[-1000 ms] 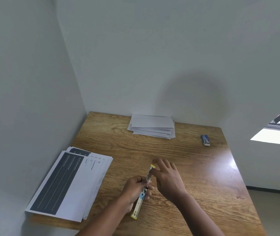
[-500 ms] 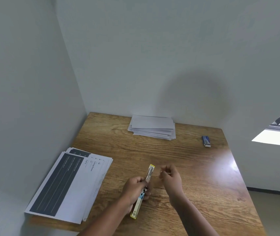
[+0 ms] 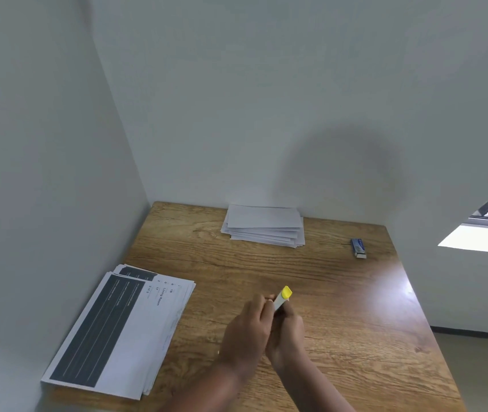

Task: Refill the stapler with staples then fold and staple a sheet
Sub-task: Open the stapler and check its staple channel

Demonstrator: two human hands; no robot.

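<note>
A slim white stapler with a yellow tip [image 3: 283, 296] sticks up from between my two hands above the near middle of the wooden table [image 3: 355, 307]. My left hand [image 3: 247, 328] wraps its left side and my right hand [image 3: 287, 333] presses against its right side; both are closed on it. Most of the stapler's body is hidden by the fingers. A small blue box of staples [image 3: 358, 248] lies at the far right of the table. A pile of printed sheets [image 3: 124, 328] with dark panels lies at the left.
A pile of folded white sheets [image 3: 263, 225] rests at the back of the table against the wall. Walls close off the left and far sides. The table's right edge drops to the floor, and a window is at the right.
The stapler was held open in my left hand with my right hand beside it. Now my right hand has come onto it and both hands hold it closed together.
</note>
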